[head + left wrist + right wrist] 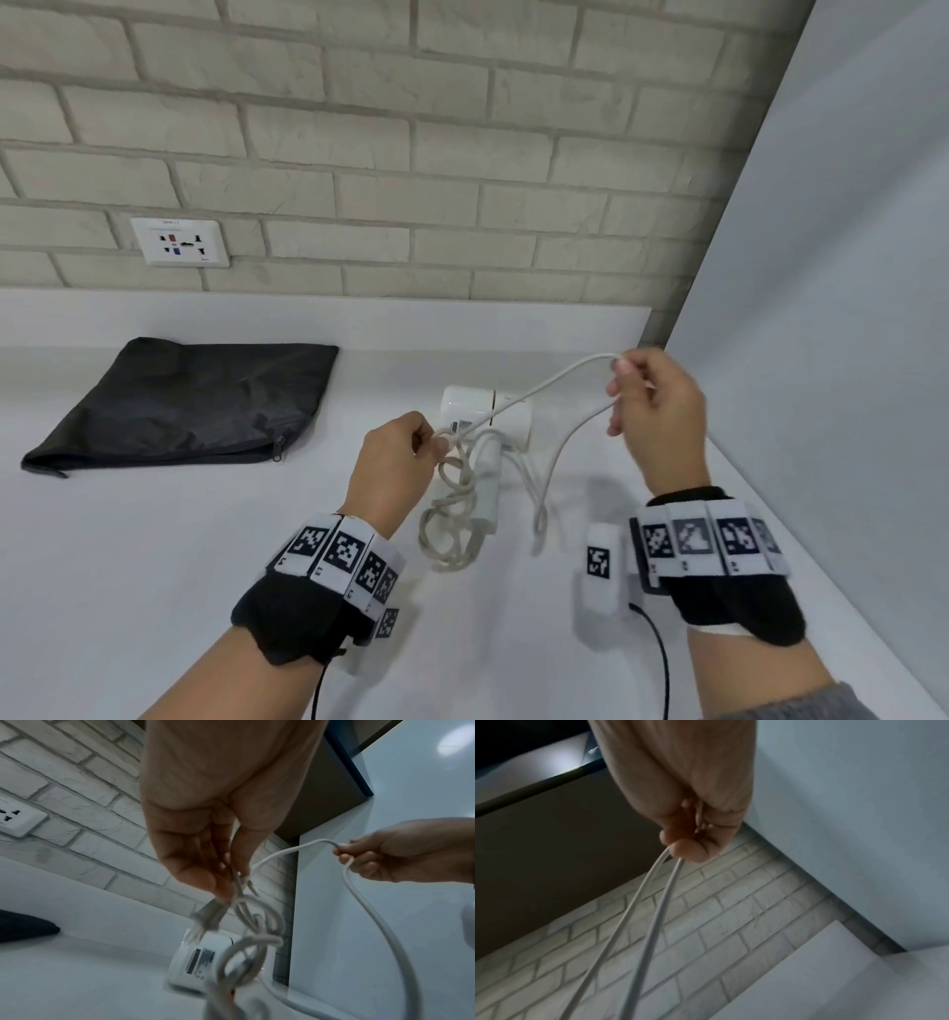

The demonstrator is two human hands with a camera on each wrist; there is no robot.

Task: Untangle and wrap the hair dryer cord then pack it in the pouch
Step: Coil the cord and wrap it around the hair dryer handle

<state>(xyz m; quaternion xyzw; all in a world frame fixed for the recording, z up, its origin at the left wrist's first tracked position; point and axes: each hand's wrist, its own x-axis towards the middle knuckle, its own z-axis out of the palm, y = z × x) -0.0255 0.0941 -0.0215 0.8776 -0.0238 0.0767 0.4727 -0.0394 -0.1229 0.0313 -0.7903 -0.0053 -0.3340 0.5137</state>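
A white hair dryer [485, 416] lies on the white counter, its handle pointing toward me. Its white cord [534, 393] is lifted in a loop between my hands, with tangled coils [452, 519] hanging below. My left hand [429, 444] pinches the cord near the knot and the plug [208, 915]. My right hand [624, 377], raised at the right, pinches the bend of the loop, and two strands [649, 902] drop from it. A black zippered pouch [190, 398] lies flat at the left, away from both hands.
A brick wall with a white socket plate [178, 241] backs the counter [154, 539]. A pale panel [847, 308] closes the right side, close to my right hand. Black cables run from my wrist bands.
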